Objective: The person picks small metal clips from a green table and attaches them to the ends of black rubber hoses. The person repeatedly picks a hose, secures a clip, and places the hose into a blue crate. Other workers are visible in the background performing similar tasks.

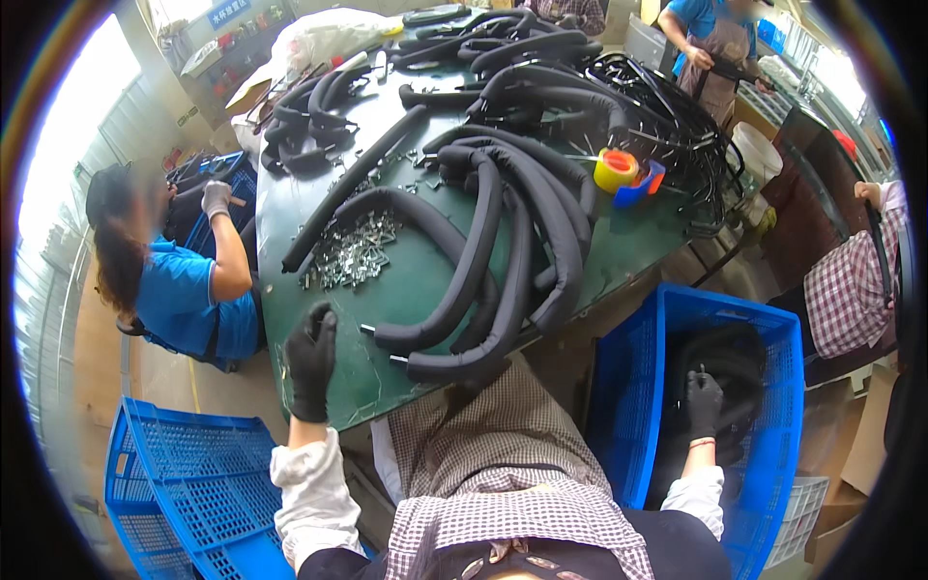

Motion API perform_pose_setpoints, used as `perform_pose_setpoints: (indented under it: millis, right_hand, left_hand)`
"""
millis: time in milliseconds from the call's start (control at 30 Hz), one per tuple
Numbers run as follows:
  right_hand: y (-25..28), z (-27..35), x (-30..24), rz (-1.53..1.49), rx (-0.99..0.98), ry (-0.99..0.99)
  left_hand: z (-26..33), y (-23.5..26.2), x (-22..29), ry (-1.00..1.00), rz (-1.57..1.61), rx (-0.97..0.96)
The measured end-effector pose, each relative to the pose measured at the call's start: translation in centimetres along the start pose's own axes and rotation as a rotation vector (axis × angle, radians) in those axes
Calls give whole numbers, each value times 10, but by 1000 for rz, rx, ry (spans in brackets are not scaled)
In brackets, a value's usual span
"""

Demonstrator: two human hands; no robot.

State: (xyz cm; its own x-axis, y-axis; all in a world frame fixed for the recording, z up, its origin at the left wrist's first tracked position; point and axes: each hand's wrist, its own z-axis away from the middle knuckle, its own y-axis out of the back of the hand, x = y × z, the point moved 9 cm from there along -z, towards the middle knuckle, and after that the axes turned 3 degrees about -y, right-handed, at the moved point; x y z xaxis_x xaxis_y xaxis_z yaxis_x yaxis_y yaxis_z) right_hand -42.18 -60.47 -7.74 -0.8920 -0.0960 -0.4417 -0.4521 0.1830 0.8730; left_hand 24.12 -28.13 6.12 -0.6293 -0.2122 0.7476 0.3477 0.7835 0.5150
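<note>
My left hand (pixel 311 360), in a black glove, hovers over the near edge of the green table (pixel 411 266), fingers loosely apart and holding nothing. A pile of small metal fasteners (pixel 353 251) lies just beyond it. Several curved bars wrapped in black foam (pixel 483 261) lie on the table to its right, their bare metal ends pointing toward me. My right hand (pixel 704 401), also in a black glove, reaches down into a blue plastic crate (pixel 628 387) and touches a black foam-covered bar (pixel 720 362) inside; whether it grips the bar I cannot tell.
More foam-covered bars and bare black frames (pixel 667 116) crowd the far table. A yellow roll with orange top (pixel 615 169) stands at right. Another blue crate (pixel 179 483) sits at lower left. A person in blue (pixel 179 290) works at left; other people stand at back and right.
</note>
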Motion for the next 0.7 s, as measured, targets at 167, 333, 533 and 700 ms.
perform_pose_setpoints:
  millis: [167,333,533,700]
  right_hand:
    - [-16,26,-128,-251,-181,206]
    - [-36,45,-188,-335,-277,280]
    - [-51,52,-223,-327,-247,370]
    - [-41,54,-267,-403,-348,374]
  left_hand:
    - [-58,1,-84,135,-540,-76]
    - [-95,11,-113,-70,-843,95]
    - [-139,-6,-165,230,-810,-52]
    - [-161,35,-236,-21,-686,183]
